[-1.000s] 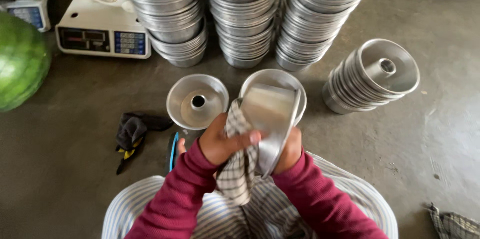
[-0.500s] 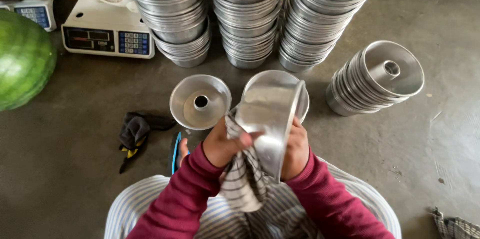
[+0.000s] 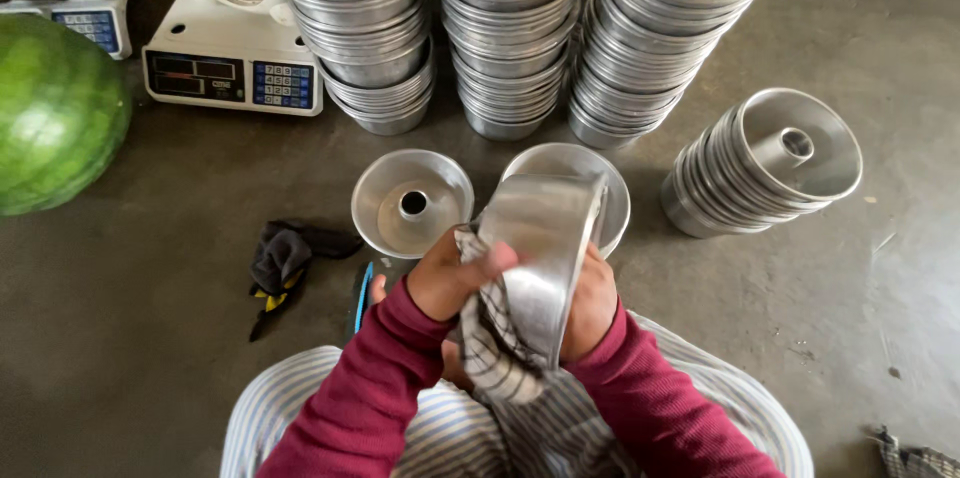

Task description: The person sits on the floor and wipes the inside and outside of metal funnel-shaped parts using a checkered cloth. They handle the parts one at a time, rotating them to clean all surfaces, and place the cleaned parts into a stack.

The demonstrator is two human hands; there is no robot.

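I hold a shiny metal ring cake pan (image 3: 540, 238) tilted on its side over my lap. My left hand (image 3: 452, 273) presses a striped grey-and-white cloth (image 3: 490, 343) against the pan's outer wall. My right hand (image 3: 590, 303) grips the pan's rim from the right. Both arms wear dark red sleeves. A single tube pan (image 3: 412, 203) stands upright on the floor just beyond my left hand, and another pan (image 3: 612, 200) sits behind the held one.
Three tall stacks of metal pans (image 3: 510, 28) stand at the back, and a leaning stack (image 3: 765, 163) lies to the right. A white digital scale (image 3: 230, 63) and a green watermelon (image 3: 55, 113) are at the left. A dark glove (image 3: 285, 258) lies on the concrete floor.
The pan has turned a little in my hands and the cloth has slid along its side. My left hand has shifted slightly upward on the pan.
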